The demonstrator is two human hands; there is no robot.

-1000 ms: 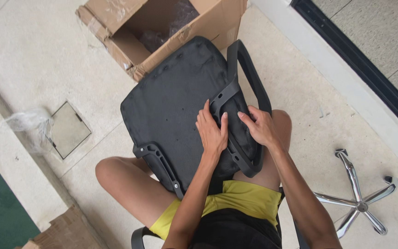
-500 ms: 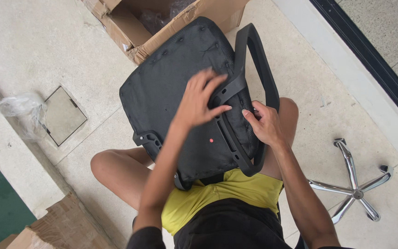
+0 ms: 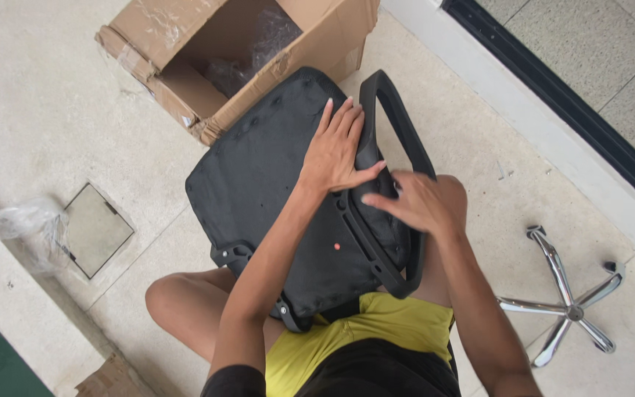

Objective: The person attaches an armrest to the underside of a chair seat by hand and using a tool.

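A: What has moved since half a second ago?

B: The left hand has slid farther up the seat, toward the far end of the armrest. The right hand has come off the armrest's near end and now hovers just above it.

A: How do the left fingers lie?

B: Straight and close together, laid flat on the seat's black underside. The armrest's upper bar runs just beside the outermost finger. The thumb sticks out toward the right hand and rests by the armrest's mounting plate.

A: And the right fingers?

B: Loosely curled, a little apart, pointing at the left thumb. They pinch nothing that I can see. Whether the tips touch the plate I cannot tell.

A: Where is the seat itself?

B: Upside down across the person's bare knees, under both hands. A small red dot shows on it below the left wrist. A second black bracket sits at the edge away from the right fingers.

A: What lies around it?

B: Beyond the left fingertips, an open box on the floor with clear wrap inside. Well out past the right hand, a chrome star base. Far off on the left hand's side, a floor hatch with a plastic bag beside it.
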